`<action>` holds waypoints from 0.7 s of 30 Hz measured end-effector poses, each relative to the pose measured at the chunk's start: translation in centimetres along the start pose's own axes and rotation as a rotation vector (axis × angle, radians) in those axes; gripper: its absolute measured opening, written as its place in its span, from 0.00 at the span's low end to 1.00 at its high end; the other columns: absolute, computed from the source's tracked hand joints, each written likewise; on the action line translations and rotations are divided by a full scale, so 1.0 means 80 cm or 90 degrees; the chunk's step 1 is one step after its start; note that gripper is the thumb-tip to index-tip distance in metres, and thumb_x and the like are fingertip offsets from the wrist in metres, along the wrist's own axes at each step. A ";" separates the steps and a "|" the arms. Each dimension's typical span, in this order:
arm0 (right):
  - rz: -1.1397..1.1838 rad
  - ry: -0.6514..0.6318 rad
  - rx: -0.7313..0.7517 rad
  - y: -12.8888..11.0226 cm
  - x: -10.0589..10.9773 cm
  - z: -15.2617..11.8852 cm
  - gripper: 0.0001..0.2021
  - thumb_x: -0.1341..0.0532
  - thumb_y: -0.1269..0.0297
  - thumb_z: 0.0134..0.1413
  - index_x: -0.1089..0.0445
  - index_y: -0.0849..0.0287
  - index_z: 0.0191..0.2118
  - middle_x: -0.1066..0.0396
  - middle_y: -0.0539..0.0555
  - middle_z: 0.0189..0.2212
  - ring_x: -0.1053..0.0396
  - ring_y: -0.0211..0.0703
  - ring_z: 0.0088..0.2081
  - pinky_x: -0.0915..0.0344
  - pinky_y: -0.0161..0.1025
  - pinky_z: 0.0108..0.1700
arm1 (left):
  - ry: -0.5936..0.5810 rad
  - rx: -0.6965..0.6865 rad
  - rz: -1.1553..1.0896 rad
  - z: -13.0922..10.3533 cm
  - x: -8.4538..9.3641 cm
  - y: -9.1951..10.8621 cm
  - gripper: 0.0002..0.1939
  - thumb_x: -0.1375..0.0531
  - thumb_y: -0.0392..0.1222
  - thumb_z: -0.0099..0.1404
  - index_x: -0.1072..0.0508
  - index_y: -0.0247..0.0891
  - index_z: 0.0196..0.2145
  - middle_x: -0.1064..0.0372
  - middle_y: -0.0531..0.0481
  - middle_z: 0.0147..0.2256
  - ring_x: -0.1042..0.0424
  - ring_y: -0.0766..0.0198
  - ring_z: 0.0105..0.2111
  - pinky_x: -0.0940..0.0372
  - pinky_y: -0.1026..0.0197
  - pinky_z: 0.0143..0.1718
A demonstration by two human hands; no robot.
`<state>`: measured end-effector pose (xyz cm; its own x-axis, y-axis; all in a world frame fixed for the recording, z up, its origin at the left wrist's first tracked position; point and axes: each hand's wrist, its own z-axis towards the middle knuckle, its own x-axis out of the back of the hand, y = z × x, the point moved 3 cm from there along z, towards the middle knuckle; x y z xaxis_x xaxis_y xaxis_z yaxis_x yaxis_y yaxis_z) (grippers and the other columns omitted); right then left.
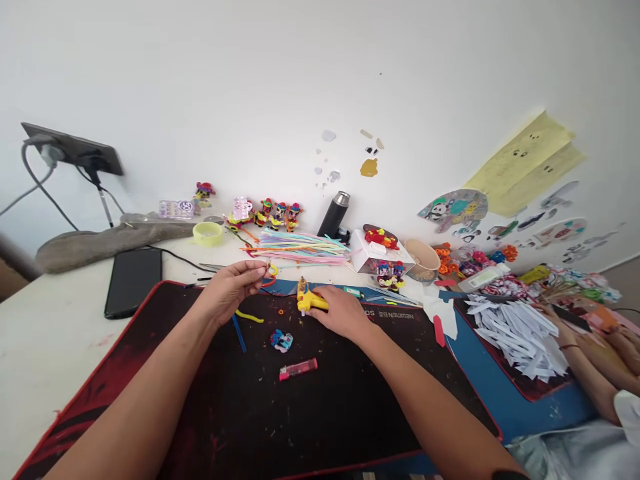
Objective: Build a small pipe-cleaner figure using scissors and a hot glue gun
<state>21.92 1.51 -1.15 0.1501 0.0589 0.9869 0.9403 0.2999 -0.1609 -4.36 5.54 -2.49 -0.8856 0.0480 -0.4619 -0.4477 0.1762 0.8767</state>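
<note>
Between its pinched fingertips, my left hand (240,283) holds a small curled yellow piece (273,270). My right hand (340,308) is wrapped round the handle of a yellow glue gun (311,300), whose nozzle end points away from me. The two hands are apart, above the far part of the black mat (230,400). Below them on the mat lie a small blue figure (282,341), a pink lighter (299,369), a blue strip (239,333) and a yellow fuzzy stem (250,317).
Pastel fuzzy stems (300,248), a black flask (334,215), a white box (367,257) and small figures (280,215) stand behind the mat. A black phone (133,283) lies left. At right are folded white paper strips (520,337) and another person's arms (583,367).
</note>
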 end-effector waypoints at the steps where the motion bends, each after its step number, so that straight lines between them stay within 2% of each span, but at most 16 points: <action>1: 0.001 -0.006 0.007 0.000 0.002 -0.002 0.25 0.33 0.48 0.66 0.27 0.55 0.62 0.23 0.61 0.56 0.25 0.57 0.55 0.33 0.46 0.51 | -0.001 -0.001 -0.004 0.000 0.000 0.000 0.22 0.19 0.43 0.45 0.16 0.33 0.37 0.21 0.47 0.31 0.31 0.69 0.25 0.38 0.66 0.26; 3: 0.011 0.000 0.012 0.000 0.009 -0.009 0.24 0.33 0.49 0.66 0.27 0.56 0.61 0.23 0.61 0.54 0.26 0.57 0.55 0.33 0.45 0.52 | -0.002 -0.004 -0.011 0.000 -0.001 -0.001 0.22 0.19 0.43 0.45 0.16 0.34 0.37 0.21 0.46 0.32 0.31 0.69 0.25 0.38 0.66 0.26; 6: 0.046 0.055 0.020 -0.007 0.022 -0.022 0.16 0.36 0.56 0.70 0.24 0.57 0.58 0.22 0.59 0.50 0.26 0.54 0.54 0.34 0.44 0.51 | -0.009 -0.005 -0.022 0.000 -0.001 -0.002 0.22 0.18 0.44 0.45 0.16 0.35 0.37 0.20 0.46 0.32 0.30 0.68 0.25 0.37 0.66 0.26; 9: 0.088 0.099 0.042 -0.024 0.032 -0.036 0.10 0.37 0.63 0.71 0.22 0.57 0.52 0.22 0.58 0.44 0.25 0.51 0.48 0.33 0.42 0.48 | -0.017 -0.004 -0.028 -0.001 -0.002 -0.002 0.23 0.18 0.45 0.45 0.16 0.34 0.37 0.20 0.46 0.33 0.30 0.68 0.26 0.37 0.66 0.27; 11: 0.100 0.119 0.060 -0.039 0.033 -0.045 0.08 0.37 0.64 0.71 0.21 0.58 0.48 0.21 0.59 0.44 0.25 0.51 0.47 0.34 0.42 0.48 | -0.021 -0.005 -0.029 -0.002 -0.002 -0.001 0.23 0.18 0.46 0.45 0.16 0.34 0.37 0.20 0.46 0.33 0.30 0.68 0.26 0.37 0.66 0.27; 16: 0.183 0.019 0.040 -0.073 0.019 -0.054 0.06 0.33 0.62 0.67 0.20 0.55 0.44 0.19 0.53 0.37 0.24 0.45 0.35 0.36 0.39 0.40 | -0.025 -0.011 -0.026 -0.003 -0.004 0.000 0.22 0.18 0.45 0.45 0.16 0.35 0.36 0.20 0.46 0.32 0.30 0.67 0.26 0.37 0.65 0.27; 21: 0.188 -0.030 0.007 -0.085 0.006 -0.044 0.08 0.32 0.61 0.66 0.19 0.55 0.48 0.19 0.52 0.34 0.25 0.45 0.35 0.39 0.38 0.38 | -0.030 -0.011 -0.022 -0.003 -0.005 -0.001 0.22 0.19 0.47 0.45 0.17 0.34 0.35 0.20 0.45 0.32 0.28 0.66 0.27 0.37 0.65 0.27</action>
<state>16.71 -3.85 0.46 0.4024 0.1891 0.8957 0.8546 0.2733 -0.4416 -4.04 5.27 -2.33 -0.8634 0.0886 -0.4968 -0.4796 0.1617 0.8624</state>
